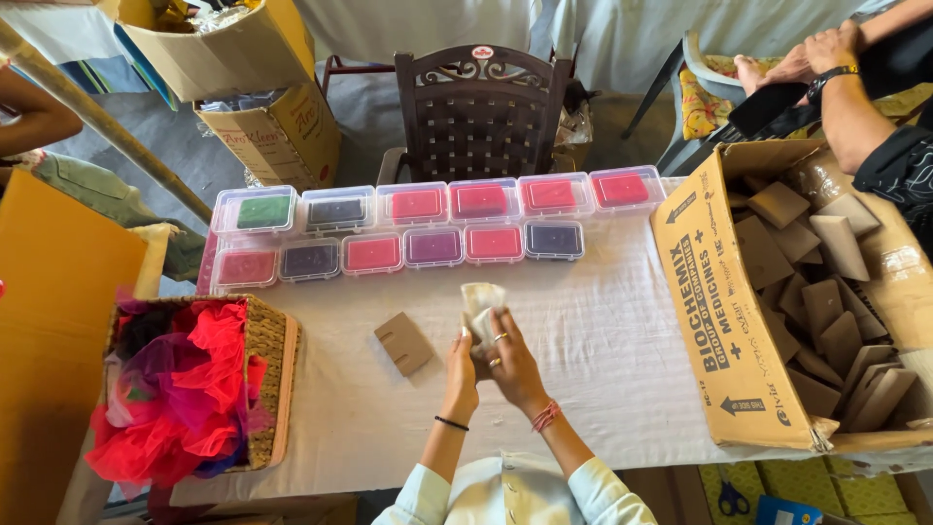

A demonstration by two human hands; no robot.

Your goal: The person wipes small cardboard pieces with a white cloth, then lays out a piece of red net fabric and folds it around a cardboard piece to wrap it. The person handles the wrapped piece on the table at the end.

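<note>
- White-clothed table [603, 360], rows of clear lidded boxes [434, 226] at back.
- Small pale soft pouch [480, 301] above table centre, pinched by left hand [461, 374] and right hand [510, 362].
- Likely light, limp; best gripped at edges.
</note>
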